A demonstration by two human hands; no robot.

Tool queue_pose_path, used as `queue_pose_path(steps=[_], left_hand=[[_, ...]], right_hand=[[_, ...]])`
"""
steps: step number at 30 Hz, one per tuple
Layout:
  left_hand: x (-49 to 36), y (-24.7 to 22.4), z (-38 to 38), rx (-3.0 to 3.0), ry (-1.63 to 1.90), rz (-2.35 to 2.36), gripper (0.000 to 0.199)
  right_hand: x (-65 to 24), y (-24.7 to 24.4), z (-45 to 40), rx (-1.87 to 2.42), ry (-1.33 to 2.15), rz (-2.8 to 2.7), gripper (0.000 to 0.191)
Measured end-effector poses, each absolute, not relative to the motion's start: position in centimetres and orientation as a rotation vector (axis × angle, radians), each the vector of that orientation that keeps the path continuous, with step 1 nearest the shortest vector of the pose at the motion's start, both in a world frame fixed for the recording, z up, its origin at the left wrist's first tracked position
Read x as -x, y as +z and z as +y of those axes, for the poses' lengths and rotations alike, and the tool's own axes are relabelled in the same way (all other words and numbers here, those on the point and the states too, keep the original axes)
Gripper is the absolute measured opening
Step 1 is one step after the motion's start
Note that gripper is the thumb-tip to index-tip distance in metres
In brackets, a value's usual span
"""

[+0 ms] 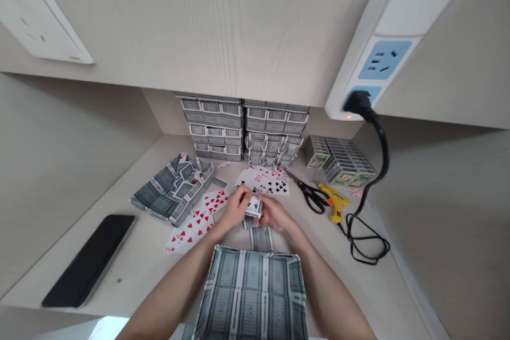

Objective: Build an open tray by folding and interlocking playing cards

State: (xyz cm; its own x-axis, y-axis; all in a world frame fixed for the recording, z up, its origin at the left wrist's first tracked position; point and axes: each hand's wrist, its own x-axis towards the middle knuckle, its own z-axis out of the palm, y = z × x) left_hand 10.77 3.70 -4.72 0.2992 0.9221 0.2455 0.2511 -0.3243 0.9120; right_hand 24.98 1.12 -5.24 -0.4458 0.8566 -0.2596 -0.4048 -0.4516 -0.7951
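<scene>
Between my two hands is a folded playing card (254, 205), its white face with black pips turned up. My left hand (238, 206) pinches its left side, fingers closed. On the right side, my right hand (274, 213) grips the same card with bent fingers. Just below the hands lie face-down grey cards (261, 239). A box made of card backs (251, 292) stands close in front of me, between my forearms. Face-up black-suited cards (277, 187) lie beyond my hands, and red heart cards (191, 231) fan out to the left.
An open card tray (175, 188) holds loose pieces at left, near a black phone (90, 260). Stacked card boxes (217, 127) stand at the back. Scissors (313, 196), a yellow glue gun (336, 202), its black cord (368, 244) and packaged decks (342, 162) lie right. A power strip (382, 58) hangs above.
</scene>
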Motion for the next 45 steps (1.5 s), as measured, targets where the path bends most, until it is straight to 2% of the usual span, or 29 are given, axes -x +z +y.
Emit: queue_pose_path(steps=[5, 10, 17, 23, 33, 39, 45], left_hand=[[-10.3, -4.6, 3.4, -1.824, 1.01, 1.054, 0.015], [-10.2, -4.3, 2.7, -1.921, 0.91, 1.039, 0.017], [-10.9, -4.6, 3.3, -1.708, 0.967, 1.024, 0.018], [-10.7, -4.5, 3.2, -1.841, 0.927, 1.128, 0.031], [-10.5, -4.8, 3.9, -1.76, 0.898, 0.929, 0.029], [-10.5, -4.7, 3.9, -1.838, 0.997, 0.954, 0.028], [-10.6, -4.8, 4.3, -1.709, 1.111, 0.925, 0.025]], right_hand=[[-25.2, -4.8, 1.2, 0.809, 2.144, -0.831, 0.037], [-25.1, -4.7, 0.8, 0.878, 1.978, -0.961, 0.038], [-25.3, -5.0, 0.9, 1.017, 1.709, -1.078, 0.034], [-25.3, -5.0, 0.7, 1.123, 1.523, -1.138, 0.033], [-25.4, -5.3, 0.4, 1.157, 1.451, -1.267, 0.033], [-25.5, -4.7, 0.3, 1.193, 1.379, -1.259, 0.035], [-25.8, -5.1, 1.0, 1.183, 1.486, -1.114, 0.046]])
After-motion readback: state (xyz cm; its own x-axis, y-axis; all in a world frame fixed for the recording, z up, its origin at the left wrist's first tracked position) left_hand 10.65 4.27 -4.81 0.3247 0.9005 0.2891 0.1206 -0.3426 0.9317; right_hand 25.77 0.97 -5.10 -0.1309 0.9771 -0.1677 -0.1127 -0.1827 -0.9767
